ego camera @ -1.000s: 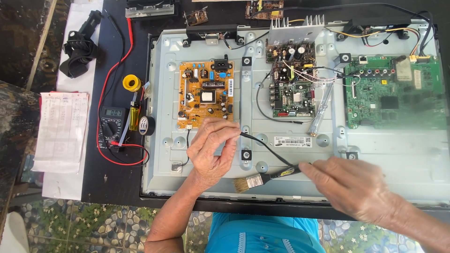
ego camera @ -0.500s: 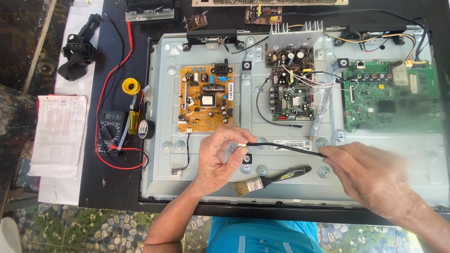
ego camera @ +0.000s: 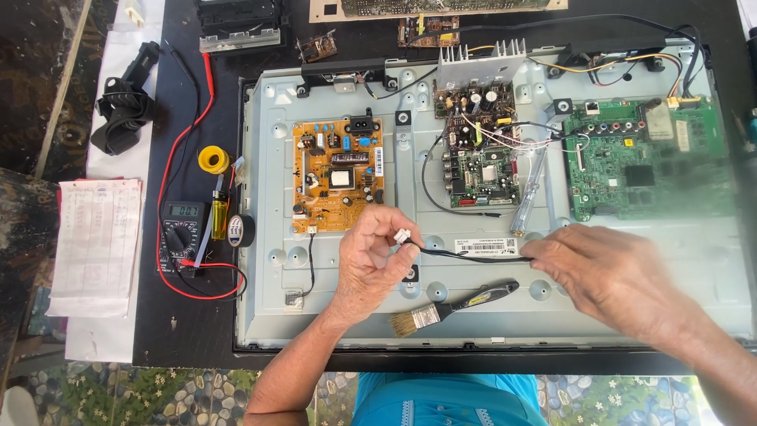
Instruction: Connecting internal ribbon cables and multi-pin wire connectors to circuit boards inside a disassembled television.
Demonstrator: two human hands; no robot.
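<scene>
Left hand: the left hand [ego camera: 371, 256] is curled, thumb and forefinger pinched on the white plug [ego camera: 402, 235] at one end of a black cable [ego camera: 465, 255]; it sits just below the orange board [ego camera: 337, 175].
Right hand: the right hand [ego camera: 611, 272] lies palm down, well to the right of the orange board, fingers bent together over the cable's other end; whether they grip it cannot be told.
Cable: it runs between the two hands, lifted a little over the grey metal panel [ego camera: 268, 197], below and to the right of the orange board.
Brush: a paintbrush [ego camera: 453, 304] lies flat on the panel, below the cable, untouched.
Green board: a green board [ego camera: 650, 162] sits far right of the orange board.
Meter: a meter [ego camera: 183, 233] with red leads rests left of the orange board, off the panel.
</scene>
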